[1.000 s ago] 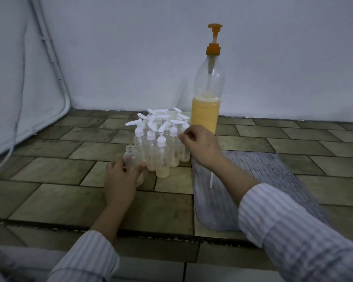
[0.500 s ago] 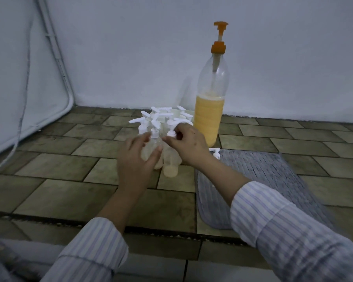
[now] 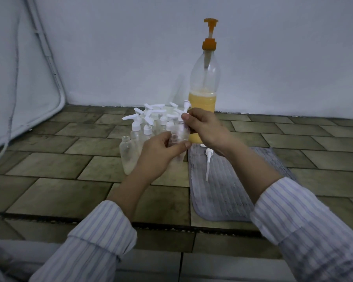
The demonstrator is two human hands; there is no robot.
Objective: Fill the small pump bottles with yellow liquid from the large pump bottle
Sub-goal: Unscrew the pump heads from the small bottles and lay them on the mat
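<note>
Left hand (image 3: 161, 151) fingers curled gripping, right hand (image 3: 207, 127) pinching, forearms extended

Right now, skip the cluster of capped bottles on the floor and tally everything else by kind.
Large bottle: 1
Uncapped small bottle: 1
Held small bottle: 1
Loose pump: 1
Mat: 1
Total: 5

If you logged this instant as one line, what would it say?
left hand: holds small bottle | right hand: pinches its pump top | loose pump: on grey mat | large bottle: upright
</note>
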